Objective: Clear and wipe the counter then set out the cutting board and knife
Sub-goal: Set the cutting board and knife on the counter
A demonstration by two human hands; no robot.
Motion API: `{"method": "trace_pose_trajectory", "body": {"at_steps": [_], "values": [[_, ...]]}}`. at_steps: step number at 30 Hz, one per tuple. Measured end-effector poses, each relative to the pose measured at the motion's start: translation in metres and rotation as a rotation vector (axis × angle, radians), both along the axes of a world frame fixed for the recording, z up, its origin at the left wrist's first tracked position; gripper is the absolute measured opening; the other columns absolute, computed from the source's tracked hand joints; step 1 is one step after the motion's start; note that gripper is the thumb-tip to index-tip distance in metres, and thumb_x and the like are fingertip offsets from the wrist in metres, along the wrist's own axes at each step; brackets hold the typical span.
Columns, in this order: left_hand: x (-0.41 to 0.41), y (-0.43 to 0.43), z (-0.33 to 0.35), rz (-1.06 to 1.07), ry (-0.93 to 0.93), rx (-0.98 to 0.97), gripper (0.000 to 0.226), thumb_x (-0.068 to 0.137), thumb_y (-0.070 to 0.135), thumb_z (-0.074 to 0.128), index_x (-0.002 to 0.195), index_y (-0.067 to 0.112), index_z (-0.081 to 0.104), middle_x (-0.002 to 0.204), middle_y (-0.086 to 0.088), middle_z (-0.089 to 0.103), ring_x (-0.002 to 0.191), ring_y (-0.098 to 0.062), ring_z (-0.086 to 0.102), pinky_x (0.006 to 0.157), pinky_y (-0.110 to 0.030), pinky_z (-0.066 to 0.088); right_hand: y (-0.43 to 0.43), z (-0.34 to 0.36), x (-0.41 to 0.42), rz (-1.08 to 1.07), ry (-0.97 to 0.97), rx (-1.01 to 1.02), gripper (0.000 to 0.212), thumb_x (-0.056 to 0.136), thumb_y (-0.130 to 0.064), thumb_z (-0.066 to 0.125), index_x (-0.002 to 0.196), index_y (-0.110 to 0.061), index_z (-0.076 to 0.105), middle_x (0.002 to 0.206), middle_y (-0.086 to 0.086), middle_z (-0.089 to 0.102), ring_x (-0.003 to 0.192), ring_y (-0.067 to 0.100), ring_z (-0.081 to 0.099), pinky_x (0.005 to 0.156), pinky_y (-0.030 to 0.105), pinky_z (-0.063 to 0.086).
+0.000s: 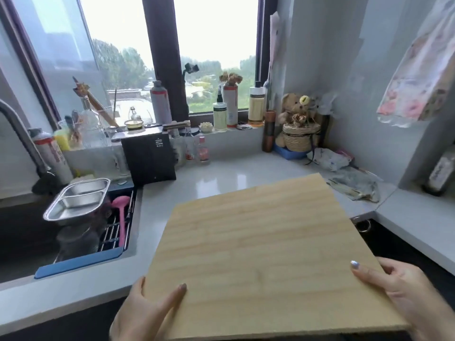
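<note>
A large pale wooden cutting board (pixel 258 247) fills the lower middle of the view, tilted over the white counter (pixel 221 175). My left hand (pixel 145 313) grips its near left corner, thumb on top. My right hand (pixel 403 289) grips its near right edge, thumb lying on the board's face. Whether the board's far edge touches the counter, I cannot tell. No knife shows in the view.
A sink (pixel 73 232) at left holds a steel divided tray (pixel 78 198), a pink ladle (pixel 121 217) and a wire rack. A black box (pixel 149 157) stands behind it. Bottles line the windowsill. A teddy bear in a basket (pixel 299 129) and crumpled bags (pixel 352 183) occupy the right corner.
</note>
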State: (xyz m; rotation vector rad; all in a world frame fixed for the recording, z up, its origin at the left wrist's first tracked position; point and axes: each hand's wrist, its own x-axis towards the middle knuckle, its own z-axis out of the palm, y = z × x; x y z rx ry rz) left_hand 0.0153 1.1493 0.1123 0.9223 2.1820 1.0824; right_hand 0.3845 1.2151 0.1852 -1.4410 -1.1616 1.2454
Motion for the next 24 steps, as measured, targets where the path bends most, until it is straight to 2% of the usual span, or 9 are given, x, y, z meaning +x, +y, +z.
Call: {"method": "trace_pose_trajectory", "body": {"at_steps": [4, 7, 10, 13, 15, 18, 24], "values": [[-0.017, 0.057, 0.003, 0.065, 0.102, -0.1, 0.118, 0.039, 0.077, 0.064, 0.136, 0.021, 0.029, 0.136, -0.009, 0.049, 0.12, -0.031, 0.049, 0.099, -0.045, 0.039, 0.088, -0.009, -0.026, 0.092, -0.038, -0.014, 0.014, 0.076, -0.012, 0.069, 0.076, 0.001, 0.072, 0.06, 0.012, 0.073, 0.046, 0.021, 0.065, 0.042, 0.023, 0.046], [-0.036, 0.103, 0.0, 0.118, 0.158, -0.134, 0.111, 0.048, 0.076, 0.065, 0.137, 0.023, 0.026, 0.134, -0.011, 0.051, 0.117, -0.034, 0.05, 0.097, -0.045, 0.041, 0.151, -0.021, -0.047, 0.139, -0.091, 0.008, 0.014, 0.076, -0.014, 0.069, 0.073, 0.0, 0.071, 0.053, 0.005, 0.071, 0.04, 0.013, 0.063, 0.036, 0.016, 0.041], [-0.054, 0.146, -0.004, 0.129, 0.228, -0.154, 0.108, 0.05, 0.078, 0.06, 0.137, 0.028, 0.021, 0.131, -0.011, 0.054, 0.115, -0.033, 0.052, 0.094, -0.042, 0.043, 0.205, -0.039, -0.068, 0.174, -0.151, -0.001, 0.021, 0.077, -0.019, 0.07, 0.076, 0.002, 0.073, 0.067, 0.013, 0.074, 0.054, 0.024, 0.064, 0.054, 0.027, 0.043], [-0.067, 0.183, -0.007, 0.122, 0.294, -0.243, 0.106, 0.051, 0.082, 0.053, 0.137, 0.034, 0.015, 0.126, -0.011, 0.055, 0.115, -0.032, 0.05, 0.093, -0.039, 0.042, 0.254, -0.053, -0.082, 0.178, -0.242, -0.028, 0.038, 0.077, -0.025, 0.071, 0.078, 0.013, 0.066, 0.069, 0.015, 0.063, 0.063, 0.024, 0.055, 0.064, 0.033, 0.032], [-0.07, 0.202, -0.009, 0.122, 0.281, -0.268, 0.105, 0.052, 0.081, 0.052, 0.138, 0.035, 0.012, 0.126, -0.012, 0.054, 0.116, -0.032, 0.048, 0.095, -0.038, 0.04, 0.28, -0.057, -0.091, 0.171, -0.28, -0.054, 0.036, 0.076, -0.027, 0.072, 0.073, 0.009, 0.068, 0.064, 0.014, 0.06, 0.06, 0.023, 0.053, 0.062, 0.03, 0.032], [-0.074, 0.222, -0.017, 0.119, 0.227, -0.313, 0.106, 0.053, 0.08, 0.054, 0.138, 0.034, 0.011, 0.126, -0.014, 0.052, 0.118, -0.033, 0.046, 0.097, -0.038, 0.039, 0.311, -0.063, -0.098, 0.174, -0.339, -0.067, 0.032, 0.076, -0.025, 0.073, 0.066, 0.005, 0.069, 0.057, 0.009, 0.06, 0.054, 0.021, 0.052, 0.048, 0.023, 0.031], [-0.063, 0.236, -0.025, 0.14, 0.194, -0.421, 0.113, 0.046, 0.084, 0.05, 0.137, 0.037, 0.004, 0.128, -0.014, 0.048, 0.12, -0.031, 0.043, 0.1, -0.039, 0.036, 0.339, -0.081, -0.099, 0.238, -0.443, -0.084, 0.022, 0.076, -0.021, 0.074, 0.065, -0.002, 0.073, 0.068, 0.019, 0.071, 0.062, 0.026, 0.06, 0.061, 0.035, 0.04]]}}
